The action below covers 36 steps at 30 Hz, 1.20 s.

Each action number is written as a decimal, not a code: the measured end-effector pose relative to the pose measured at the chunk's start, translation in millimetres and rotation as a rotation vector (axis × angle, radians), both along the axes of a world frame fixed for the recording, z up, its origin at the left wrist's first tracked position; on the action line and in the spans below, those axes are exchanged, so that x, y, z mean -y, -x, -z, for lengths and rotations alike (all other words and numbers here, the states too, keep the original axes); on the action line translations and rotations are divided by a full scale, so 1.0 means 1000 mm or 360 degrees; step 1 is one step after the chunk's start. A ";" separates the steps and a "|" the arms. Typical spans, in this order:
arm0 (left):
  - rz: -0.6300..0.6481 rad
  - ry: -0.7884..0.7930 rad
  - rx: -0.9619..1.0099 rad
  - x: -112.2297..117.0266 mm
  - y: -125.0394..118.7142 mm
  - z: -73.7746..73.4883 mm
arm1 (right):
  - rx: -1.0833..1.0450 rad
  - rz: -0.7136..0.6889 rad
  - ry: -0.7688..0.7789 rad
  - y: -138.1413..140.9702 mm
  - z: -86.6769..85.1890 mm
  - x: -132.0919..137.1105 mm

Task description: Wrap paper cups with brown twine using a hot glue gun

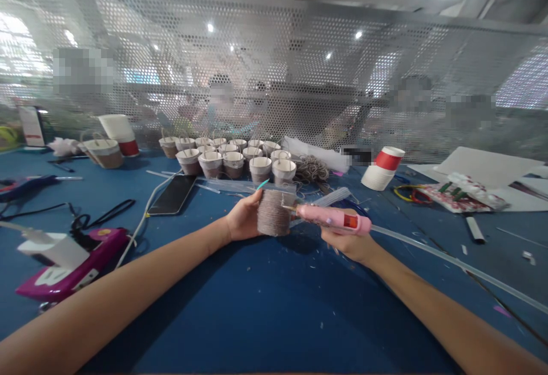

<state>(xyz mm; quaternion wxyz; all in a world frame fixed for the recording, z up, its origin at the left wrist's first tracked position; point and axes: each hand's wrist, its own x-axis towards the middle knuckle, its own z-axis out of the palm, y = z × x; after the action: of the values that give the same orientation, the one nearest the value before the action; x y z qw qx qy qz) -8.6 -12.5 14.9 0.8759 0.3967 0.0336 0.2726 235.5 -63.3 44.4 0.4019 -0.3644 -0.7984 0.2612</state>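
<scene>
My left hand (246, 216) grips a cup wrapped in brown-grey twine (273, 218), held up over the blue table. A teal point, which looks like a long fingernail, shows at the thumb. My right hand (349, 239) is closed around the handle of a pink hot glue gun (319, 215). The gun's nozzle points left and lies at the cup's upper right side; whether it touches the twine I cannot tell. From the back of the gun a long clear glue stick (432, 249) runs off to the lower right.
Several small twine-and-white buckets with handles (233, 165) stand behind the cup, beside a heap of twine (311, 169). A black phone (173, 195) lies left of centre, near a magenta power strip (64, 272) with a white plug. Stacked paper cups (384, 168) lean at right.
</scene>
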 end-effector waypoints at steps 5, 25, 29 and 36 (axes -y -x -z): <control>0.0028 -0.0002 -0.0016 -0.002 0.001 0.002 | -0.0060 -0.0063 -0.0009 0.001 -0.003 0.001; 0.0039 0.0020 -0.0063 -0.001 0.001 0.004 | 0.0028 0.0074 -0.0149 -0.008 0.007 -0.005; 0.0043 0.0031 -0.0068 0.000 0.000 0.002 | -0.0004 0.0051 -0.0119 -0.003 0.002 -0.001; 0.0065 0.0038 -0.0042 -0.001 0.001 0.003 | -0.0047 -0.0011 -0.0155 -0.001 -0.001 0.000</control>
<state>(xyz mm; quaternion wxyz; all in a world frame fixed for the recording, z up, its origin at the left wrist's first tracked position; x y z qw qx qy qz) -9.4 -11.7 11.5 0.8854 0.3904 0.0403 0.2490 236.1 -63.4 45.7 0.4301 -0.3377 -0.8054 0.2290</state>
